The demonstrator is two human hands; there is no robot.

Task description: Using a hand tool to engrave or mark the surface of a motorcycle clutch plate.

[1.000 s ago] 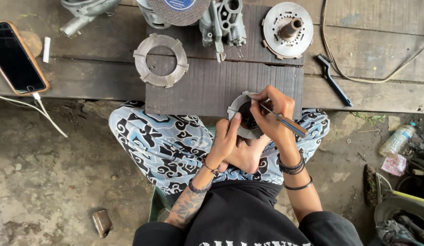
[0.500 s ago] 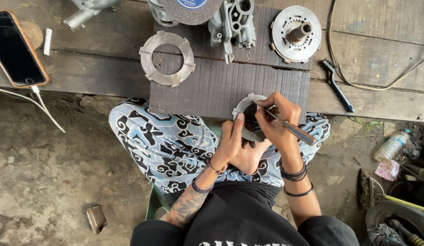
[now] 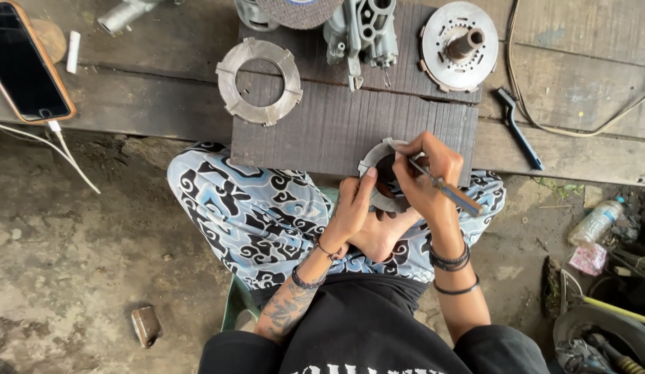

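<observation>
left hand (image 3: 351, 211) gripping near-left rim of ring-shaped metal plate (image 3: 375, 161) over lap, at near edge of dark ribbed board (image 3: 336, 125) | right hand (image 3: 426, 176) pinched round thin tool (image 3: 447, 188), tip on plate | second ring plate (image 3: 259, 81) far left on board | phone (image 3: 26, 66) far left

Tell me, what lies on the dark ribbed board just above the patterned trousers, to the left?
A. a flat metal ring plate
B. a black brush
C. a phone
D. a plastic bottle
A: the flat metal ring plate rests on the upper left corner of the dark ribbed board.
</observation>
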